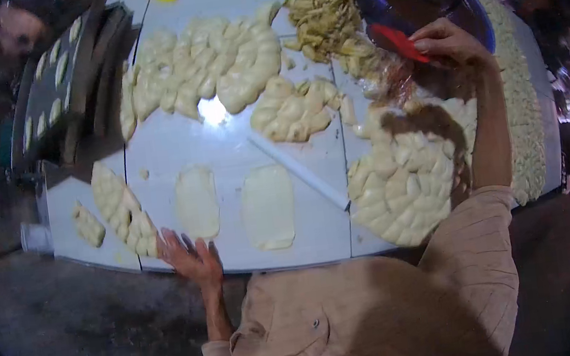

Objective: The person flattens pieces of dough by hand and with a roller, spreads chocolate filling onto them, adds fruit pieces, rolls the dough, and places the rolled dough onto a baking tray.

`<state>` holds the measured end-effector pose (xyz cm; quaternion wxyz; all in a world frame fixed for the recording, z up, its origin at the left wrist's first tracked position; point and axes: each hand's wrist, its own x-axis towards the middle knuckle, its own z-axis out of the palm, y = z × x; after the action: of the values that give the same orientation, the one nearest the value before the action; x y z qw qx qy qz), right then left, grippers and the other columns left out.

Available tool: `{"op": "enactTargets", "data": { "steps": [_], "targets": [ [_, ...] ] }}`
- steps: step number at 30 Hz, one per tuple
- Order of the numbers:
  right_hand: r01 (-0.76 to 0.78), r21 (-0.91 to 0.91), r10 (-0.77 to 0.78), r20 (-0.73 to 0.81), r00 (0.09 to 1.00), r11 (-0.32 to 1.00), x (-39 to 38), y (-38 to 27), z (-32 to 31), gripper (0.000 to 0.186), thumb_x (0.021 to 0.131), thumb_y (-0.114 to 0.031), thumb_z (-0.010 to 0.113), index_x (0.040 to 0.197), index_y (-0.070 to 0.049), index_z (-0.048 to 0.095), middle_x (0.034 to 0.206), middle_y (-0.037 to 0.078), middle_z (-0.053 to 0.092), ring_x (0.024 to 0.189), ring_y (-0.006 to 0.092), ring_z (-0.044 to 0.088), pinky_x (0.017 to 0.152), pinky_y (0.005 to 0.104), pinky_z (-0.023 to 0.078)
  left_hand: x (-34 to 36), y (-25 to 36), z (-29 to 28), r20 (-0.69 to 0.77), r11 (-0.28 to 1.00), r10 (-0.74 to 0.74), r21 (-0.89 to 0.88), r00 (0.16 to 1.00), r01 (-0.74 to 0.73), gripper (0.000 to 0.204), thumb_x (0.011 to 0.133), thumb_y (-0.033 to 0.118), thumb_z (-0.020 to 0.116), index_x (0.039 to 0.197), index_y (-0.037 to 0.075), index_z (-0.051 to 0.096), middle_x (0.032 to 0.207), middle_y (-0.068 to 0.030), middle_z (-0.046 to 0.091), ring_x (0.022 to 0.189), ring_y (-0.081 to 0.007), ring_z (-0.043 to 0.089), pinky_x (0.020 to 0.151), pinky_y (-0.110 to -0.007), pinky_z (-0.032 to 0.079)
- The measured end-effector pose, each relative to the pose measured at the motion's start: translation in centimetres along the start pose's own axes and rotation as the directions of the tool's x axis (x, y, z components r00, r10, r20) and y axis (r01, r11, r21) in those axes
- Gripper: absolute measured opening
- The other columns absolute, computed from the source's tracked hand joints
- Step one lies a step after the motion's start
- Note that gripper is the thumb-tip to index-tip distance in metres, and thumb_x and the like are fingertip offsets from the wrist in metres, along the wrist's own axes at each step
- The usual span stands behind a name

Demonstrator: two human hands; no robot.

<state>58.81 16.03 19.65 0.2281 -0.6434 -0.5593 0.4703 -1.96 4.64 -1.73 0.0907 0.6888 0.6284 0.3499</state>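
Nearest us, to the left of the white rod (298, 169) and closer to the table edge, our left hand (194, 257) is spread and grasps nothing. Its fingertips are at the near end of a row of dough lumps (115, 199); we cannot tell whether they press on it. Between that hand and the rod lie two flat dough sheets (268, 205), side by side and apart. If a cuff or wrist dragged over them, such thin pieces would probably crease, and a knock could send the rod rolling onto the closer sheet.

Just right of the rod's near end is a packed dough mound (404, 192); its lumps touch, so they may stick together if left so.

Farther off, beyond the rod and to its right, our right hand (452, 42) grips a red flat tool (400, 43) between thumb and fingers, at the near side of a blue tub (485, 7) with dark brown contents. A loaded tool, tilted too early, could drip on the brown-yellow strips (326, 16) left of the tub. Beyond the rod, to its left, spreads a larger dough mass (207, 66).
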Motion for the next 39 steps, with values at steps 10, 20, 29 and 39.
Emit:
{"op": "enactTargets", "data": {
  "steps": [10,20,29,39],
  "targets": [
    [0.149,-0.248,-0.044,0.385,0.922,0.957,-3.2,-3.2,23.1,0.032,0.089,-0.028,0.071,0.11,-0.004,0.074,0.08,0.015,0.072,0.068,0.0207,0.069,0.067,0.0354,0.053,-0.5,-0.6,-0.3,0.006,0.984,0.104,0.147,0.995,-0.104,0.07,0.096,0.036,0.06,0.151,0.0,0.037,0.154,-0.0197,0.042,0.147,-0.0439,0.028,0.118,-0.064,0.01],
    [-0.009,-0.703,-0.074,-0.087,0.993,0.711,-9.7,-5.2,34.3,0.024,0.092,-0.025,0.068,0.112,-0.014,0.073,0.085,0.01,0.07,0.075,0.0307,0.069,0.065,0.0395,0.053,-0.8,-0.7,-0.6,0.037,0.983,0.132,0.126,0.991,-0.135,0.074,0.091,0.037,0.067,0.151,0.004,0.038,0.153,-0.018,0.043,0.147,-0.0423,0.029,0.118,-0.065,0.009],
    [-0.159,-0.484,-0.035,-0.367,0.929,0.861,-13.1,-4.1,40.7,0.026,0.096,-0.02,0.061,0.119,-0.008,0.067,0.084,0.016,0.066,0.074,0.0355,0.067,0.066,0.0455,0.053,-0.8,-0.9,-0.8,0.157,0.939,0.343,-0.049,0.926,-0.339,0.067,0.089,0.037,0.071,0.148,0.016,0.048,0.157,-0.0152,0.038,0.149,-0.0408,0.024,0.116,-0.069,-0.001],
    [-0.298,-0.231,0.17,-0.45,0.877,0.926,-14.6,-3.9,42.1,0.028,0.095,-0.019,0.066,0.116,-0.001,0.069,0.08,0.019,0.07,0.067,0.0292,0.069,0.064,0.0363,0.052,-1.1,6.5,2.0,0.537,0.746,0.642,-0.27,0.548,-0.609,0.08,0.087,0.07,0.054,0.155,0.03,0.037,0.163,-0.0201,0.023,0.15,-0.0434,0.018,0.108,-0.08,0.007]
  ]
}}
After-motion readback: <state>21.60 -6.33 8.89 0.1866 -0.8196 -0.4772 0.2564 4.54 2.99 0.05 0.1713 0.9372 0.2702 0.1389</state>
